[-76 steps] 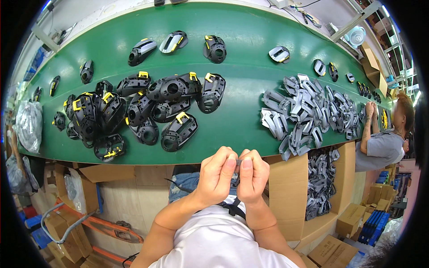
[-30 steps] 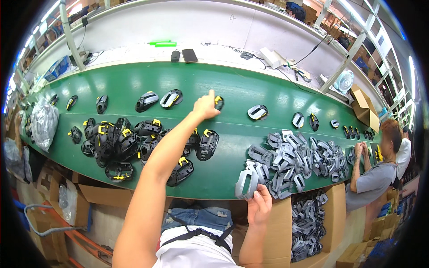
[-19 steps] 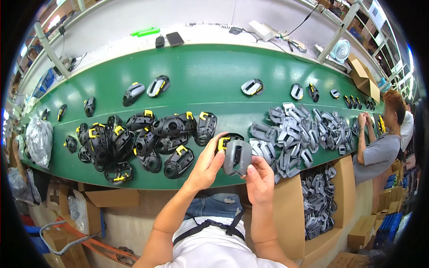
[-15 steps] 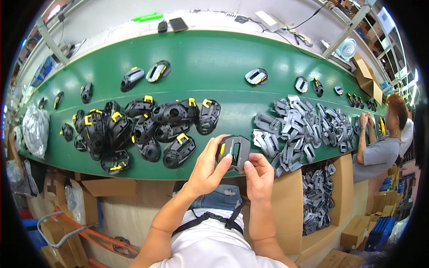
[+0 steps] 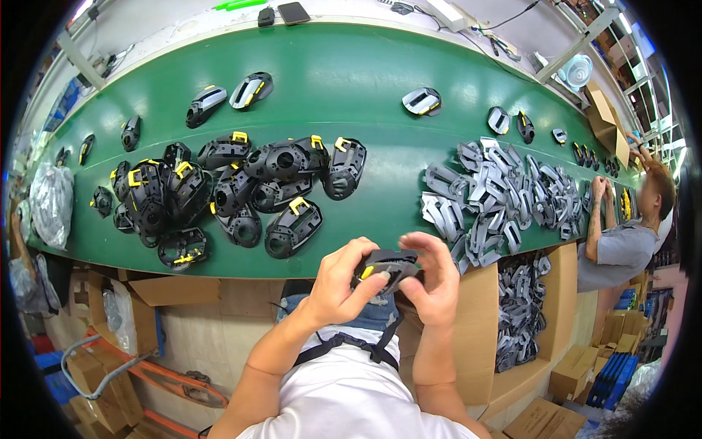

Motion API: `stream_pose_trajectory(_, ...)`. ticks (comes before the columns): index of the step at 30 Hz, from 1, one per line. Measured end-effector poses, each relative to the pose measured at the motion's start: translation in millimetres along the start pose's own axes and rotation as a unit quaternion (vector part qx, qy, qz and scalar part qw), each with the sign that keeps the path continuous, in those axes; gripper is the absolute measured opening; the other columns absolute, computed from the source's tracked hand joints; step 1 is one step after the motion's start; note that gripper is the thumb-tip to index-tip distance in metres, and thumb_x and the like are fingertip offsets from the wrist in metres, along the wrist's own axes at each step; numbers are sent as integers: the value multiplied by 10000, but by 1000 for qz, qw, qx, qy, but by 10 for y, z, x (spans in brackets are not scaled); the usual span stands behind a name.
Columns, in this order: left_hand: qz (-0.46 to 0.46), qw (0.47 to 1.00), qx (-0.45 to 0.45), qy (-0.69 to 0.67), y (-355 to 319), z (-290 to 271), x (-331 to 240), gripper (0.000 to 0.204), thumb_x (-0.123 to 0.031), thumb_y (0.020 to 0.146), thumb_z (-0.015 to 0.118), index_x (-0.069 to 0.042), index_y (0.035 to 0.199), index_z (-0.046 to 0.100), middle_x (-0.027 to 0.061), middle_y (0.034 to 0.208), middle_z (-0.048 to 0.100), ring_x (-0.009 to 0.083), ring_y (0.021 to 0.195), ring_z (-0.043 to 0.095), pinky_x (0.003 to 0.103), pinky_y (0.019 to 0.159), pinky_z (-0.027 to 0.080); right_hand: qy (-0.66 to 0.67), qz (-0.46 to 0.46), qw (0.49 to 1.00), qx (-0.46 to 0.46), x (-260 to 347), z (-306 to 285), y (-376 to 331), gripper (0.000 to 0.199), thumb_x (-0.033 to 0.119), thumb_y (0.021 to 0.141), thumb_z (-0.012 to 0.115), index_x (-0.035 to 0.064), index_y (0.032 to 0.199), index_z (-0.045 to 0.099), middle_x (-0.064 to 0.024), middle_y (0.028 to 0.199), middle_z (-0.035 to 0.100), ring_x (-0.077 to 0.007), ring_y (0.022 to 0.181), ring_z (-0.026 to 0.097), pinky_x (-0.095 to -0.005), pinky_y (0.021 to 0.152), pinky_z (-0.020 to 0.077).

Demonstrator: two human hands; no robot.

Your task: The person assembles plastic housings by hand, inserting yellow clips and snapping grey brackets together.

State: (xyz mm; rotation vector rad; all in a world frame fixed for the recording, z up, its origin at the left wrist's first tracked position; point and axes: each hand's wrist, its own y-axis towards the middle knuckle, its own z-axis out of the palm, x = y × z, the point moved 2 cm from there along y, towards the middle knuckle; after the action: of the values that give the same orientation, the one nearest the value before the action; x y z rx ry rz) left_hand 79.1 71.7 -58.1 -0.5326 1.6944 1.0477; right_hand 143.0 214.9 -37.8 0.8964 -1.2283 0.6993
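Observation:
In front of my body, by the table's near edge, I hold a black and grey plastic housing [image 5: 386, 269] with a yellow tab on its left side. It is tilted, so its edge faces me. My left hand [image 5: 338, 287] is closed round its left end, the thumb pressed by the yellow tab. At the other end, my right hand [image 5: 436, 284] curls round it with the thumb on the near side; its upper fingers are slightly blurred. Black housings with yellow clips [image 5: 150, 201] are heaped left of my hands. Loose grey plastic covers [image 5: 486, 197] are piled to the right.
Several assembled housings [image 5: 251, 91] stand spaced along the far part of the green table [image 5: 329, 73]. Below the table at right, an open carton [image 5: 468, 333] holds more grey covers. A co-worker [image 5: 621, 238] sits at the far right. A clear plastic bag [image 5: 51, 205] lies left.
The housing has been tipped from showing its slotted top to a more edge-on position. My right fingers have lifted and shifted around its far side. The whole view has shifted slightly.

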Motion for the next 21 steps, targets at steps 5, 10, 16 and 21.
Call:
stream_pose_trajectory(5,34,999,-35,-23,-21,3,32,273,-200,839,628,27,962,540,161,829,584,263,661,558,321,608,452,-53,-30,992,111,17,-37,-33,304,136,732,775,-55,932,647,-135,843,655,-192,753,618,-270,688,484)
stream_pose_trajectory(10,-28,999,-10,-20,-65,27,-131,246,-192,865,609,33,925,532,97,673,544,181,518,504,278,509,415,-65,-36,988,135,-10,-116,-107,280,130,753,758,-59,917,635,-119,835,654,-149,725,603,-248,637,463)
stream_pose_trajectory(16,-116,992,-6,-44,-70,90,-75,225,-174,897,580,29,955,503,82,677,560,115,555,509,258,516,412,-48,45,993,98,-67,-69,-111,351,145,791,704,-36,1069,591,-103,942,637,-157,814,608,-265,720,485)
stream_pose_trajectory(21,-134,984,-96,-74,-52,121,79,211,-186,933,540,14,974,489,24,667,519,53,591,439,234,507,361,-136,-34,989,54,-72,5,-152,534,136,690,791,-9,1147,555,-140,1043,599,-216,886,613,-309,752,505)
